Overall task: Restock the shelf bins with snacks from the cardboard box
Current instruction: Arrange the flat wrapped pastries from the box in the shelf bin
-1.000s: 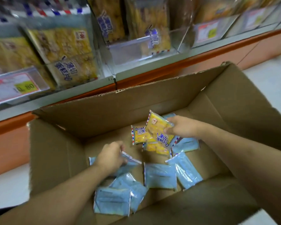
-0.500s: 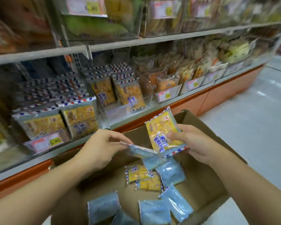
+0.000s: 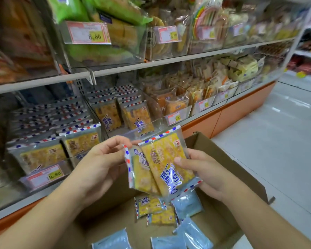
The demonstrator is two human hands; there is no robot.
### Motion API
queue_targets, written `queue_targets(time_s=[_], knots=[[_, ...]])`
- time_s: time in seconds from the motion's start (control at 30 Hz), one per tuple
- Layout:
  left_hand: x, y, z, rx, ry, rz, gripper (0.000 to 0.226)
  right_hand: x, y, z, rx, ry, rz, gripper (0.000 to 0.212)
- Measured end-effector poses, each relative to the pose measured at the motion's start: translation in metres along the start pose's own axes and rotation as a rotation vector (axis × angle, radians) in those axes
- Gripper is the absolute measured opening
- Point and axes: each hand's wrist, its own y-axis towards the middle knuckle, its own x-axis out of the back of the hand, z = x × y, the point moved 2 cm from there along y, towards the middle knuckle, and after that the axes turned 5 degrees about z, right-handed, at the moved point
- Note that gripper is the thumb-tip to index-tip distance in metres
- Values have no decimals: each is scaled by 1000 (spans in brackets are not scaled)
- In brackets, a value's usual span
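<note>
Packets [image 3: 162, 164] pinched between your left hand [image 3: 101, 162] and right hand [image 3: 205, 173] above the cardboard box [image 3: 232, 164] could slip apart, their film looking slick, before reaching the shelf bin [image 3: 126, 119].

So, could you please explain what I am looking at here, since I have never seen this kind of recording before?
There is no machine: a person wears a camera on the head, looking forward and down at their own bare hands. The right hand holds a yellow cake packet with a striped edge. The left hand pinches a second packet tucked behind the first. Below them is an open cardboard box with more yellow packets and pale blue packets on its floor. Ahead is a shop shelf; its clear bins already hold matching packets, behind price tags.
</note>
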Motion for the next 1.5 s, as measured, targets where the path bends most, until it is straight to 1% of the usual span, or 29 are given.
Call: queue_targets(time_s=[0.07,0.13,0.2,0.27,0.33,0.37,0.43,0.5,0.53,0.63,0.7,0.77,0.87,0.93,0.97,1.03,1.1,1.17,1.23,1.3,1.37,1.4,1.43,1.47,1.5], knots=[[-2,3,-2,2,-116,-54,13,-8,9,-6,-38,85,0,40],[-4,4,-5,-3,-197,-114,14,-17,16,-11,-91,202,23,45],[-7,5,-8,-4,-238,-148,14,-26,20,-12,-99,268,34,44],[-6,7,-7,-5,-196,-204,21,-32,23,-7,-50,285,-10,40],[-4,10,-6,34,-97,-251,31,-33,25,-1,19,284,-90,33],[-4,10,-5,78,-79,-223,37,-33,26,1,46,277,-128,31],[-9,5,-5,177,-123,-78,50,-33,27,2,79,256,-181,30],[-13,-1,-4,185,-87,19,43,-34,27,1,91,225,-202,29],[-11,-2,-2,156,-34,14,39,-35,26,1,87,207,-210,29],[-4,0,0,81,122,-107,34,-33,23,6,107,113,-222,28],[3,2,-5,16,289,-185,21,-29,19,13,144,4,-224,26],[10,4,-11,-25,387,-230,11,-23,13,19,178,-109,-236,23],[16,7,-15,-45,391,-306,25,-13,4,27,217,-259,-237,21],[15,7,-17,-21,357,-318,32,-8,-1,33,243,-339,-214,27],[14,8,-18,17,315,-308,35,-7,-4,36,251,-377,-197,32],[12,10,-18,160,251,-272,39,-7,-7,41,263,-479,-153,36],[13,11,-15,308,295,-172,43,-10,-9,44,294,-632,-115,35],[13,11,-9,411,355,-95,46,-13,-8,46,351,-824,-103,35],[10,11,-1,464,375,-49,47,-21,-6,46,382,-1040,-59,37],[8,13,9,493,343,0,55,-32,-2,41,399,-1229,-6,38],[0,11,12,527,346,98,66,-44,2,35,471,-1326,27,44],[-4,8,12,528,367,147,61,-48,3,32,514,-1349,27,51],[-5,7,11,503,408,193,47,-50,6,28,555,-1363,7,59],[-3,6,12,473,450,229,32,-50,9,25,579,-1364,-41,65],[-2,6,12,448,472,253,27,-50,12,23,573,-1339,-106,71]])
